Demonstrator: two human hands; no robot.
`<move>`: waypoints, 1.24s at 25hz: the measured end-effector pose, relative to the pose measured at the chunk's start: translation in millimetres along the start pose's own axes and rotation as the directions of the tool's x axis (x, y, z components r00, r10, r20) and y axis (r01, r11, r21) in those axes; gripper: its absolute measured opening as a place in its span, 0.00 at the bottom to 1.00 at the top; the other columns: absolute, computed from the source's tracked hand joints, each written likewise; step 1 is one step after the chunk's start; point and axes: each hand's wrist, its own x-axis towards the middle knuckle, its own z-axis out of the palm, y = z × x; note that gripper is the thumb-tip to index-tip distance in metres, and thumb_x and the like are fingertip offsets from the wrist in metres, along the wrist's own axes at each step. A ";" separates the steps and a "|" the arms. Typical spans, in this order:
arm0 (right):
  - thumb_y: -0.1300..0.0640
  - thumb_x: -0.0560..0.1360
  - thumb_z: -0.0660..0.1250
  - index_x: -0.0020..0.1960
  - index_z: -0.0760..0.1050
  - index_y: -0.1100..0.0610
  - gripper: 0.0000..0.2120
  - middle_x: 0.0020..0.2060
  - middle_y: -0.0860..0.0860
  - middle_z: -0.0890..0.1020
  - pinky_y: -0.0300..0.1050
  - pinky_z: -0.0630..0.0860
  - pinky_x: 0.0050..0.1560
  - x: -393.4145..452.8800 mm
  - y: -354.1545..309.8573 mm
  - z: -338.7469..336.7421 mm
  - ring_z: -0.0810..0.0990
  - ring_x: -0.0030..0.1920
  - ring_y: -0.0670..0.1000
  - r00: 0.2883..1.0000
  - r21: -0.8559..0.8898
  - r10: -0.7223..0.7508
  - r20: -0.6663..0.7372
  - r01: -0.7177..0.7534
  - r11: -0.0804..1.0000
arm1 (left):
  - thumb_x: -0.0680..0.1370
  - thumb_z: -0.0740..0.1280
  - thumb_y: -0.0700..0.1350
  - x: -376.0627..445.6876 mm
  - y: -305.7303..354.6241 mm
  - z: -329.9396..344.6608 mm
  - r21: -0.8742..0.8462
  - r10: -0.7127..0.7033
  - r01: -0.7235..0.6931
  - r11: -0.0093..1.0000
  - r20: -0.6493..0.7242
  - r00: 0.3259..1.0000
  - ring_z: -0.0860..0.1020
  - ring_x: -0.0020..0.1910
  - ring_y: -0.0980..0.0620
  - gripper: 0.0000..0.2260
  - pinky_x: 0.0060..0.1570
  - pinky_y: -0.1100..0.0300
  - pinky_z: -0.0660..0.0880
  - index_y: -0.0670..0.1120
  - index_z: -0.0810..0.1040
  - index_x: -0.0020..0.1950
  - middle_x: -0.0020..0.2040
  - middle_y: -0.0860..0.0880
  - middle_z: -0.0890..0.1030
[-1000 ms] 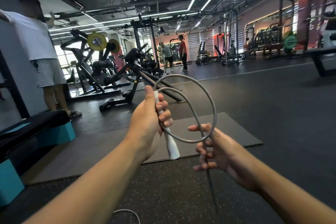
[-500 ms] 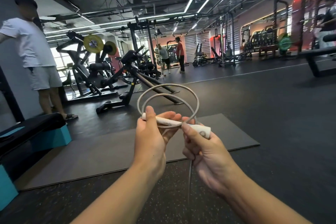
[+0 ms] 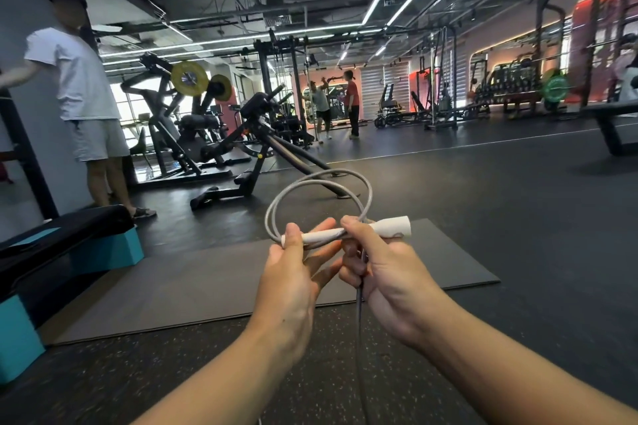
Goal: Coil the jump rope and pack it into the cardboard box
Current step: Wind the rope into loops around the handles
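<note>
A grey jump rope (image 3: 368, 193) is wound into two loops above my hands. Its white handle (image 3: 390, 226) lies level, pointing right. My left hand (image 3: 293, 272) pinches the handle's left end and the bottom of the loops. My right hand (image 3: 386, 272) grips the handle near its middle together with the rope. The loose rope (image 3: 359, 321) hangs straight down from my right hand and runs off the bottom of the view. No cardboard box is in sight.
A dark mat (image 3: 214, 279) lies on the rubber floor ahead. A black and teal step bench (image 3: 69, 245) stands at the left. A person in a white shirt (image 3: 83, 93) stands behind it. Weight machines (image 3: 214, 134) fill the back left.
The handle went from upright in my left hand to level between both hands. My right hand came in from the loop and closed on the handle. The coil is smaller and tighter.
</note>
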 end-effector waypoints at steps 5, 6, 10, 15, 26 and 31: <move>0.57 0.83 0.63 0.46 0.71 0.63 0.10 0.33 0.55 0.68 0.42 0.59 0.25 12.2 2.0 10.6 0.62 0.25 0.47 0.996 -0.021 -0.021 -0.084 0.019 1.000 | 0.86 0.57 0.51 -6.9 -1.6 1.7 -0.065 -0.063 0.059 0.996 -0.058 0.996 0.86 0.50 0.45 0.18 0.56 0.44 0.80 0.39 0.74 0.66 0.54 0.41 0.88; 0.55 0.83 0.62 0.47 0.70 0.61 0.10 0.32 0.54 0.67 0.42 0.58 0.26 14.1 -3.1 7.6 0.62 0.25 0.47 0.998 -0.099 -0.024 -0.050 0.019 0.995 | 0.86 0.60 0.49 -5.8 -0.4 -3.6 -0.046 -0.085 0.082 0.996 -0.060 0.995 0.85 0.53 0.44 0.17 0.55 0.44 0.81 0.38 0.74 0.67 0.57 0.40 0.87; 0.50 0.85 0.60 0.49 0.67 0.57 0.11 0.29 0.47 0.64 0.45 0.54 0.30 19.9 -33.5 -8.5 0.59 0.28 0.47 0.989 -0.475 0.006 0.150 0.067 0.878 | 0.79 0.72 0.46 -3.6 22.3 -20.1 0.342 0.056 0.004 0.940 -0.167 0.984 0.74 0.69 0.45 0.32 0.67 0.46 0.73 0.51 0.60 0.79 0.74 0.45 0.72; 0.48 0.84 0.62 0.48 0.72 0.53 0.10 0.33 0.48 0.69 0.44 0.65 0.32 26.1 -73.5 -5.9 0.65 0.30 0.46 0.923 -0.842 0.180 0.339 0.213 0.496 | 0.74 0.69 0.47 18.0 107.6 3.6 0.661 0.244 -0.718 -0.216 0.749 0.616 0.50 0.82 0.55 0.40 0.80 0.50 0.49 0.55 0.54 0.83 0.84 0.56 0.54; 0.49 0.79 0.70 0.50 0.83 0.59 0.13 0.36 0.48 0.79 0.39 0.70 0.38 36.2 -99.3 4.3 0.73 0.35 0.44 0.861 -0.910 0.294 0.415 0.390 0.143 | 0.84 0.63 0.48 42.2 105.3 51.2 0.598 -0.462 -0.666 -0.447 0.482 0.744 0.79 0.43 0.54 0.09 0.41 0.60 0.71 0.47 0.75 0.63 0.45 0.55 0.83; 0.42 0.75 0.73 0.48 0.84 0.55 0.16 0.34 0.50 0.78 0.40 0.69 0.32 33.0 -113.0 -6.2 0.71 0.30 0.46 0.874 -0.924 0.304 0.378 0.336 0.183 | 0.84 0.60 0.57 38.1 101.4 35.7 0.549 -0.461 -0.657 -0.516 0.469 0.754 0.74 0.41 0.49 0.11 0.44 0.53 0.71 0.50 0.71 0.53 0.39 0.54 0.73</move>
